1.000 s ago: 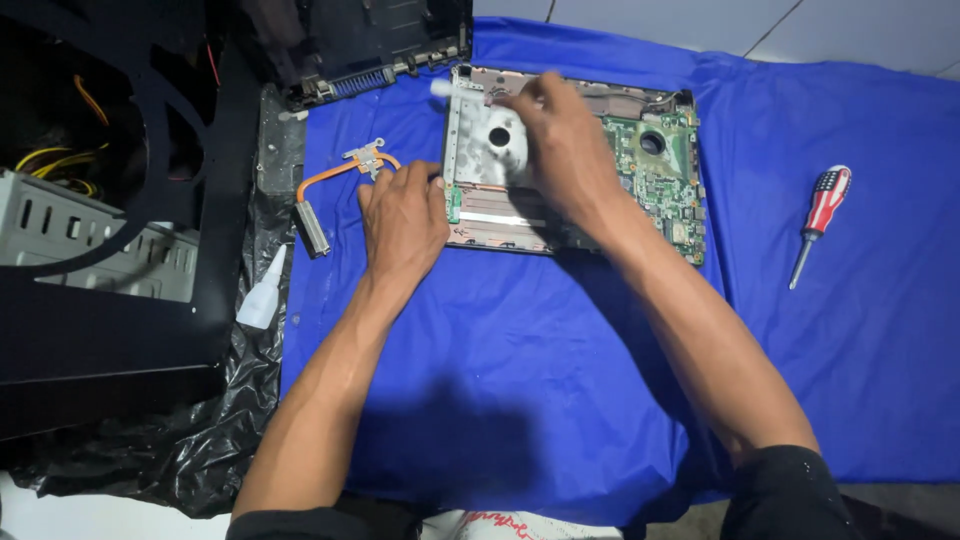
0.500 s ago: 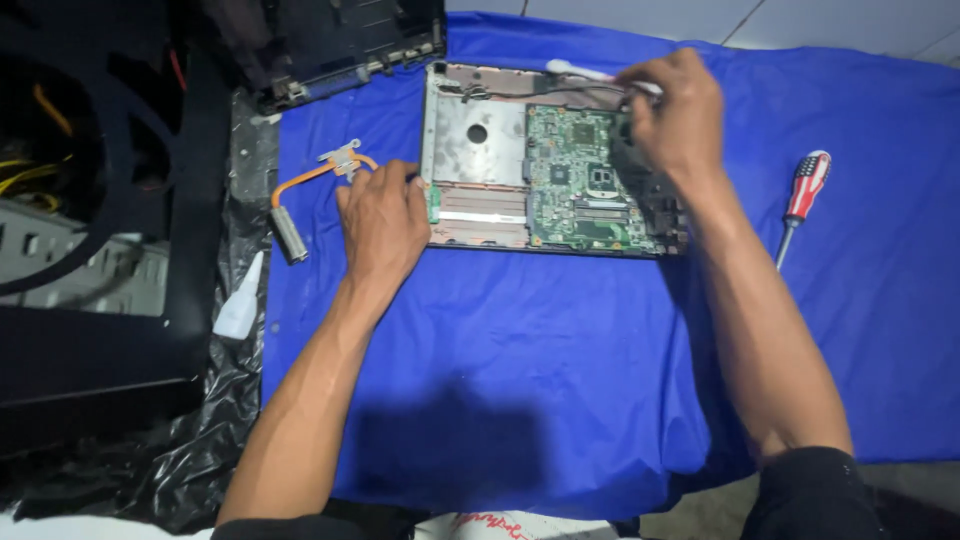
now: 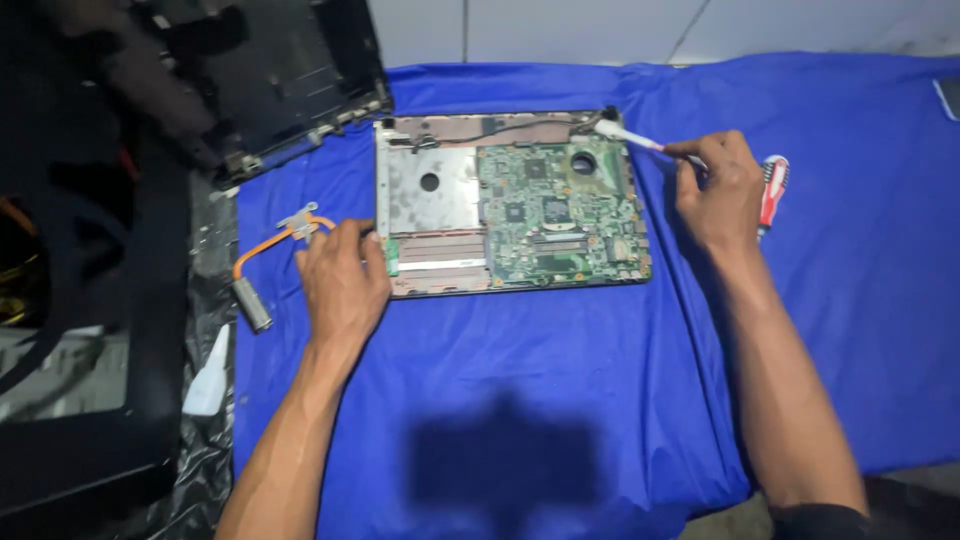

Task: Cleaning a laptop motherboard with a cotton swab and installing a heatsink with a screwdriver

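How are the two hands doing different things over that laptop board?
The left hand lies flat, palm down, fingers against the left edge of the green circuit board; the right hand is curled, pinching a thin white tool whose tip reaches the board's top right corner. The left holds nothing; the right holds the tool. Both rest over the blue cloth.

two bare forearms are seen, uncovered from elbow to wrist. the left hand (image 3: 342, 283) and the right hand (image 3: 716, 188) are ungloved; no rings, watch or bands are made out on either. at the right arm's upper end, near the frame's bottom edge, the hem of a dark sleeve (image 3: 820, 520) is shown.
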